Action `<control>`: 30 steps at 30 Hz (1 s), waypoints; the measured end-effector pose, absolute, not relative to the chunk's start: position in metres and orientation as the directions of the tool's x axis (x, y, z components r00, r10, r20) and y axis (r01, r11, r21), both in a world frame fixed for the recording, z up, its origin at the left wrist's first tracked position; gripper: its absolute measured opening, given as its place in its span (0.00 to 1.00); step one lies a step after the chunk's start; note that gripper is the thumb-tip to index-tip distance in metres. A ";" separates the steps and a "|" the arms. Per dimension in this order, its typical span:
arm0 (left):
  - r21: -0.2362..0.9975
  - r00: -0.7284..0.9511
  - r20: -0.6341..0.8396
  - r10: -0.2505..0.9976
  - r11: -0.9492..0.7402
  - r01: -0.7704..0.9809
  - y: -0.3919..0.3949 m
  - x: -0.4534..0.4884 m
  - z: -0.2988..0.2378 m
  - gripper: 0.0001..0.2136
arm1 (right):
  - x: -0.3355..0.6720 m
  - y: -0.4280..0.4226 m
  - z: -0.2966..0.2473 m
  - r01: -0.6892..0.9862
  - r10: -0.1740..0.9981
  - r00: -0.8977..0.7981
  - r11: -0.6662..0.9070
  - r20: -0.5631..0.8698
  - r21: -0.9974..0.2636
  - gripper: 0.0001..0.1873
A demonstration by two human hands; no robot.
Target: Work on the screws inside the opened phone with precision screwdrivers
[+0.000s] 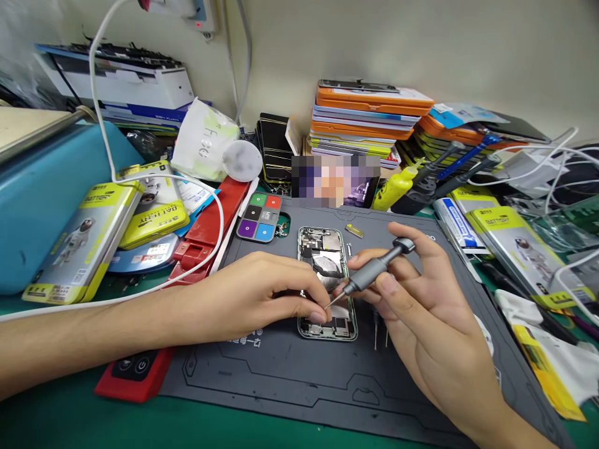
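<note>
My right hand (433, 318) grips a grey precision screwdriver (372, 269) by its handle, the shaft slanting down to the left. My left hand (276, 284) has its thumb and forefinger pinched at the screwdriver's tip. Whatever small thing sits between those fingertips is too small to make out. Directly below both hands lies an opened smartphone (330, 241), its inner parts exposed and its middle partly covered by my fingers. Two thin metal tool shafts (375, 332) show beside the phone, partly under my right hand.
A dark grey work mat (281, 386) lies under the phone. Behind it sits a coloured screw tray (259, 217). Yellow battery packs (87, 243) stand at left, with a red clamp-like tool (206, 237). A screen (360, 187), a yellow bottle (395, 184) and stacked boxes (369, 112) line the back.
</note>
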State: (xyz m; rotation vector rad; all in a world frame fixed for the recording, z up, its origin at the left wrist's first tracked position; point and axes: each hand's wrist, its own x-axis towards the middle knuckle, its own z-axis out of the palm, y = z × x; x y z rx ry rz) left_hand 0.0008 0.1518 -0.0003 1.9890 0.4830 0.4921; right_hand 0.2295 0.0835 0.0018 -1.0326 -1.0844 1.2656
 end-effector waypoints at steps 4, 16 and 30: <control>0.894 0.847 0.144 0.511 -0.435 0.110 0.152 0.001 -0.001 0.07 | 0.229 0.084 0.002 -0.202 0.999 -0.001 0.040 0.041 -0.979 0.24; 0.917 0.830 0.100 0.548 -0.374 0.137 0.151 0.002 0.001 0.07 | 0.230 0.079 -0.001 -0.074 0.984 0.053 0.174 0.170 -0.982 0.24; 0.918 0.824 0.127 0.552 -0.381 0.114 0.150 0.001 0.003 0.06 | 0.229 0.075 0.000 0.007 0.969 0.070 0.239 0.239 -0.971 0.23</control>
